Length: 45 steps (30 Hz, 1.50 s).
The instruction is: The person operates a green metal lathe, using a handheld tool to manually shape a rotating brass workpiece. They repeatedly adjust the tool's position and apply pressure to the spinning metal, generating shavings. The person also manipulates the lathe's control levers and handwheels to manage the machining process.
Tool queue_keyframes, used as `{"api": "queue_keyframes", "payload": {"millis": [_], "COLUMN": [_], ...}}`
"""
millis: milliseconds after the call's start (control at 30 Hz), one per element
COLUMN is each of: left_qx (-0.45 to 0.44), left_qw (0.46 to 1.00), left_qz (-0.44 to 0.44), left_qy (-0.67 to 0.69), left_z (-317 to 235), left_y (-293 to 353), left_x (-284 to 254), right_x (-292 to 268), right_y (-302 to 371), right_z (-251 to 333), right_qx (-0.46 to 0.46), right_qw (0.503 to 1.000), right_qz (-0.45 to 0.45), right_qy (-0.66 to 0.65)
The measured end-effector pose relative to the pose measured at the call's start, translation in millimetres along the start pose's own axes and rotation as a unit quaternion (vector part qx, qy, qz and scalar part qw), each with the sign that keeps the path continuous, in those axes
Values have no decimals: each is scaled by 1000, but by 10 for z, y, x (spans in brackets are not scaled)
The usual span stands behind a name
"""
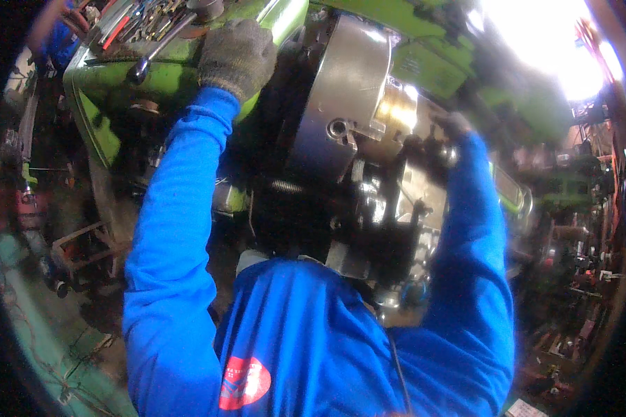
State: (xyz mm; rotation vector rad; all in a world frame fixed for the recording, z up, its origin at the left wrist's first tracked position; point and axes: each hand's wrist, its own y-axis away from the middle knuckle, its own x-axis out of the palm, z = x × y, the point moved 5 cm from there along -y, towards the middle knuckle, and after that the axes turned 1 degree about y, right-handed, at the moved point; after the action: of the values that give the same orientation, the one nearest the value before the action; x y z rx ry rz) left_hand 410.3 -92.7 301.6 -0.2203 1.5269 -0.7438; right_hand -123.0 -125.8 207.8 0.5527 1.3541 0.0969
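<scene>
My left hand (236,59), in a dark grey work glove, is closed on top of the green lathe headstock (167,80). Whatever its fingers grip is hidden beneath it. A metal lever (163,45) with a dark knob slants just left of it. Right of that hand is the large steel lathe chuck (344,83), one jaw showing toward me. A shiny, brass-toned round workpiece (398,110) sticks out from the chuck. Beyond it my right hand (455,124) reaches near the workpiece's far end. That hand is small and blurred, its fingers unclear.
Several loose tools (135,24) lie on the headstock top. The lathe carriage (421,191) stands below the workpiece, close to my right forearm. Shelves with parts (581,278) line the right side. A metal frame (87,250) stands on the floor at left. Bright light glares at upper right.
</scene>
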Motion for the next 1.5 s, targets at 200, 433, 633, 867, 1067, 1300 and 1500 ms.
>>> {"api": "queue_keyframes", "payload": {"millis": [200,433,633,867,1067,1300,1500], "left_qx": [2,6,-2,8,36,43,-6], "left_qw": [1000,1000,1000,1000,999,998,997], "left_qz": [-20,-28,-16,-9,-39,-36,-53], "left_qy": [-16,5,-8,-21,5,-8,46], "left_z": [-4,4,-9,35,-64,-78,-33], "left_y": [-22,6,-20,43,-14,-13,40], "left_x": [91,60,64,67,-24,-100,-114], "right_x": [-37,100,61,115,224,296,280], "right_y": [-52,430,302,728,844,890,855], "right_z": [-221,-87,-76,221,139,59,139], "right_qx": [-86,39,4,-2,15,-23,-56], "right_qw": [993,996,997,991,991,982,976], "right_qz": [33,73,46,-43,-45,-102,-68], "right_qy": [79,-21,60,129,126,159,199]}}
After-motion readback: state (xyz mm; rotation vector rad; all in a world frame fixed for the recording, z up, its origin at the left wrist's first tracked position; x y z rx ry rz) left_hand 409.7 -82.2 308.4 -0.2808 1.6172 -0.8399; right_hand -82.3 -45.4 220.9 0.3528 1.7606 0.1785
